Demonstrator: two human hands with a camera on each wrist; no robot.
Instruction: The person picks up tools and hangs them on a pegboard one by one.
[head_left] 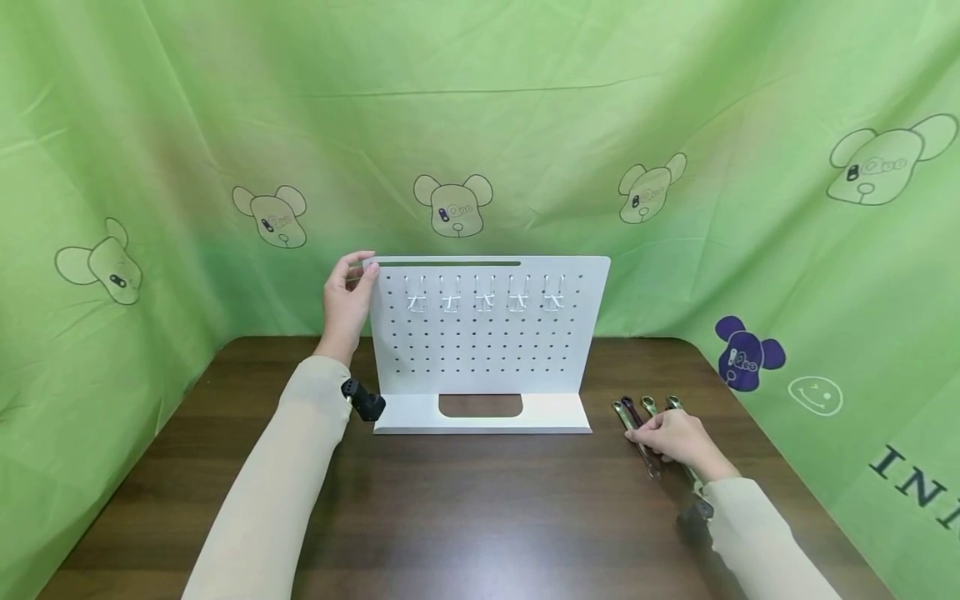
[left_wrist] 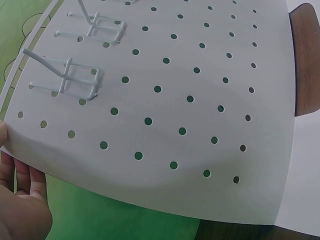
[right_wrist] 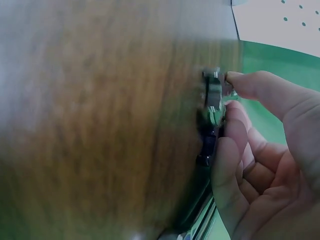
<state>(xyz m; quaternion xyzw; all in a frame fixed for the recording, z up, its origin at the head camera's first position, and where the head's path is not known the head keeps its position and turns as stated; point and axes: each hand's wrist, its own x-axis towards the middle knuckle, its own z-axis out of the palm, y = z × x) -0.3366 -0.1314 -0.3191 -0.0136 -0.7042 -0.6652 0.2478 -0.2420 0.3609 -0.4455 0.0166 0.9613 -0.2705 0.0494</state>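
A white metal pegboard (head_left: 480, 350) stands upright on its flat base, with several white wire hooks (head_left: 484, 296) along its upper rows. At its upper left corner my left hand (head_left: 348, 304) grips the edge, thumb in front and fingers behind. In the left wrist view, part of that hand (left_wrist: 22, 200) shows below the board's edge. Right of the board, several wrenches (head_left: 648, 405) lie side by side, their ring ends pointing away. My right hand (head_left: 678, 442) pinches the leftmost wrench (head_left: 622, 414) between thumb and fingers. The hand covers parts of the other wrenches; the right wrist view is blurred.
The brown wooden table (head_left: 450, 508) carries everything. A green curtain (head_left: 525, 125) printed with mouse heads hangs behind and at both sides. The board's base (head_left: 405, 414) has a cut-out in its middle.
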